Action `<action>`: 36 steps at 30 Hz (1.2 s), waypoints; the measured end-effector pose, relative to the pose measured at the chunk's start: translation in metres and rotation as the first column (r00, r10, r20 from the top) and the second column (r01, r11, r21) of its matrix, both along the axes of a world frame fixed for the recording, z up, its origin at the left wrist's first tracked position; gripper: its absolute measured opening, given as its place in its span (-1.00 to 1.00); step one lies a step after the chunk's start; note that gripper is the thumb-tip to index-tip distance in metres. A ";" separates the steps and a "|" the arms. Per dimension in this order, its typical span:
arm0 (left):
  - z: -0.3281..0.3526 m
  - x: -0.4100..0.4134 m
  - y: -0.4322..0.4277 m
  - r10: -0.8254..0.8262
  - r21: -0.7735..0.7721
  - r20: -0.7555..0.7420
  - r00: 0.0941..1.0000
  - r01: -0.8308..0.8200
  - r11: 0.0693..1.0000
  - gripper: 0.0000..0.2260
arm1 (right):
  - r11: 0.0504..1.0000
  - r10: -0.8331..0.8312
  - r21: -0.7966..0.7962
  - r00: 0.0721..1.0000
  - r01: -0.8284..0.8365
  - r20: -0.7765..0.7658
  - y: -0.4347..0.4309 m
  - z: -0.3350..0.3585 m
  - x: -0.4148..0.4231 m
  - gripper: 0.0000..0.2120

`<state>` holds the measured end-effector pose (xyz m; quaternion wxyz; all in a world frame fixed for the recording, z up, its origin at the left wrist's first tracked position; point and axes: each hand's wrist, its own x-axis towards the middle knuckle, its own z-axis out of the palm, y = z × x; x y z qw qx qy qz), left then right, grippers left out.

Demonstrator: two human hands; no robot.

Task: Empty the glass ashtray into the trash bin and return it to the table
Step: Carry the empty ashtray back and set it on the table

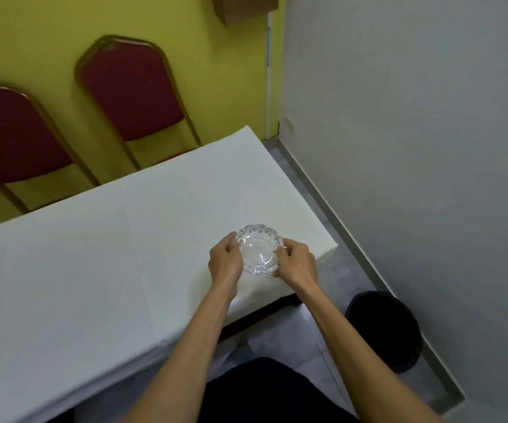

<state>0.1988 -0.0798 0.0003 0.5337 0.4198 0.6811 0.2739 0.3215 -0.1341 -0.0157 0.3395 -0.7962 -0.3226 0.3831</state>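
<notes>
Two hands hold a glass ashtray by the table corner

The left hand and right hand curl their fingers around the sides of the glass ashtray. It sits over the white table, near its corner. The black trash bin stands on the floor beside that corner.

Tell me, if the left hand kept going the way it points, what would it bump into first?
The left hand already has its fingers against the glass ashtray, so it meets that first. Beyond it, probably the right hand on the ashtray's other side.
</notes>
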 end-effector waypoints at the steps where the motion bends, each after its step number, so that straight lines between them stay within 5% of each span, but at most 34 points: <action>1: -0.002 -0.010 0.009 0.003 0.002 -0.002 1.000 -0.003 1.000 -0.75 | 1.000 0.003 0.000 1.000 -0.003 0.002 0.011 0.001 -0.007 -0.74; 14: -0.022 -0.106 0.084 0.203 0.012 -0.108 0.973 -0.203 0.979 -0.77 | 0.962 0.264 -0.089 0.962 -0.257 0.076 0.127 -0.022 -0.088 -0.74; 23: -0.026 -0.104 0.105 0.248 0.065 -0.223 0.943 -0.240 0.969 -0.75 | 0.936 0.346 -0.124 0.926 -0.330 0.149 0.166 -0.032 -0.090 -0.68; 36: -0.029 -0.095 0.115 0.303 0.099 -0.275 0.912 -0.287 0.953 -0.70 | 0.922 0.379 -0.103 0.924 -0.373 0.045 0.185 -0.046 -0.081 -0.78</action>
